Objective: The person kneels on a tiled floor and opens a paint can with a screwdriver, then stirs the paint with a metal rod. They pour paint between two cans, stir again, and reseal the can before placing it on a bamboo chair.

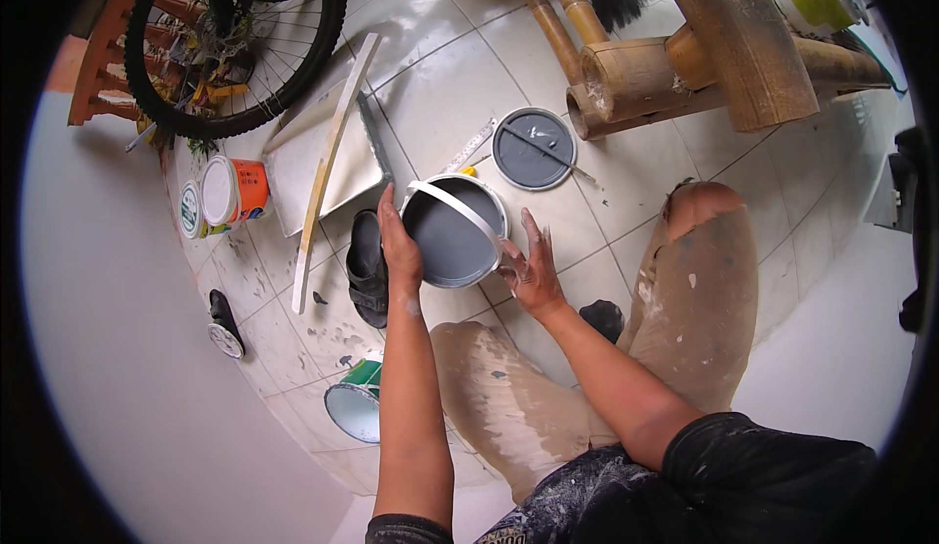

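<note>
A white bucket (445, 241) of smooth grey paint stands between my hands, its white handle (460, 202) arched across the top. Along the bucket's left side, my left hand (399, 249) lies flat with its fingers straight and together. On the right side my right hand (531, 268) has its fingers spread, some of them at the rim near the handle's end. Pale smears mark both hands. Just beyond the bucket a round lid (533, 148) coated in grey paint lies on the tiles, with a thin stick (553, 151) across it.
Left of the bucket are a black sandal (367, 270), a long wooden strip (333, 172) and a pale tray (328, 167). Further out stand an orange-and-white tub (235, 192), a tipped green pail (357, 402) and a bicycle wheel (235, 40). Bamboo furniture (636, 79) occupies the far right.
</note>
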Motion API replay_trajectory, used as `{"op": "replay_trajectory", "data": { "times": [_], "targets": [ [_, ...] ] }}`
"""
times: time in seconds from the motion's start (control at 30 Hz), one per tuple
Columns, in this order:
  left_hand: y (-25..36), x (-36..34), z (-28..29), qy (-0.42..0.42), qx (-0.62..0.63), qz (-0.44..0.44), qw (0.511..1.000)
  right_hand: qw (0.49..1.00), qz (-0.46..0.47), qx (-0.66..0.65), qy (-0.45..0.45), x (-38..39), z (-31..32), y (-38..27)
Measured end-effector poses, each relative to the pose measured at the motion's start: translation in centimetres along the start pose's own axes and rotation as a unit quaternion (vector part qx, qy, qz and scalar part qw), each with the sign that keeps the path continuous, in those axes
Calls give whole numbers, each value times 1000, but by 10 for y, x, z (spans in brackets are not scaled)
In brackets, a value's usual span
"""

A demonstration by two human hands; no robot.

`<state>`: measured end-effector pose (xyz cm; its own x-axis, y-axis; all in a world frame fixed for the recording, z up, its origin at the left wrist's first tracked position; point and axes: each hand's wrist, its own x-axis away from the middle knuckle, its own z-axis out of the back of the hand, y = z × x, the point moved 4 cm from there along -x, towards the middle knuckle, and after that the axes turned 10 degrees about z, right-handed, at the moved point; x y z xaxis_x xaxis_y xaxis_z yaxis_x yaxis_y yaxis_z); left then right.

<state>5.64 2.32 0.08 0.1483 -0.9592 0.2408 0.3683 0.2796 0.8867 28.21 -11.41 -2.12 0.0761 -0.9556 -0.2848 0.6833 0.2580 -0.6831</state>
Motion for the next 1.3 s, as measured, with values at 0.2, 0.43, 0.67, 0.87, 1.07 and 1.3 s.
{"op": "replay_trajectory", "data": {
  "times": [0.2,0.43,0.67,0.87,1.07,1.3],
  "targets": [
    [-16,9,8,2,343,170,924,995,-64,-73,29,-4,45,-29],
    [-65,101,62,129,316,179,923,994,49,8,-96,-98,91,-55],
    [-89,259,91,142,289,151,935,938,-28,36,-343,-196,42,-3],
    [-135,371,96,250,168,188,935,906,-132,-220,-335,-210,15,30],
    [-255,439,91,496,81,344,793,940,-73,-68,-326,-221,-11,42],
    [-321,461,85,623,-149,472,606,903,-256,-210,-275,-194,-13,59]
  ]
}}
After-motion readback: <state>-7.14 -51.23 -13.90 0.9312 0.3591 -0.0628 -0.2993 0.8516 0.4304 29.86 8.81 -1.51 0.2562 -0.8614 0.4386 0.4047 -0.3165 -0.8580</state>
